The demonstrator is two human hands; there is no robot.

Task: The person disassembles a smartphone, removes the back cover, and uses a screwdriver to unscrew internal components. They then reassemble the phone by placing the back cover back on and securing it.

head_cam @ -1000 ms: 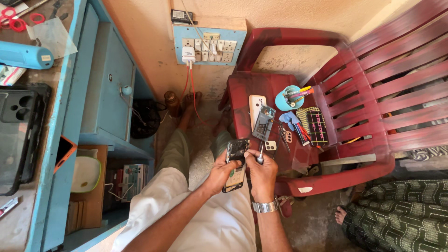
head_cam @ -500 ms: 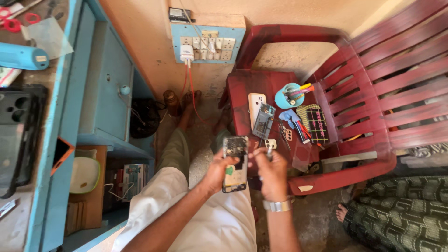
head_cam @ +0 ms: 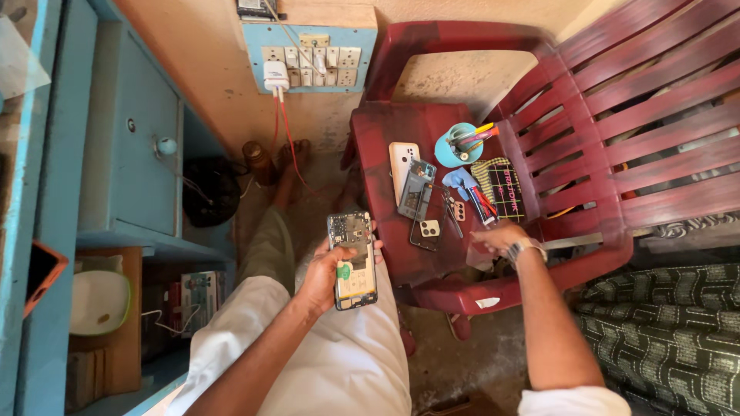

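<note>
I am holding an opened phone (head_cam: 352, 260) in my left hand (head_cam: 327, 271), fingers wrapped around its edges, its bare insides facing up over my lap. My right hand (head_cam: 497, 237) is stretching out to the red chair (head_cam: 401, 139), palm down over the seat's front edge, fingers loosely curled; I cannot tell whether they are gripping anything. Half a second ago both hands were together on the phone; now the right one has moved away toward the phone parts (head_cam: 426, 231) on the chair.
</note>
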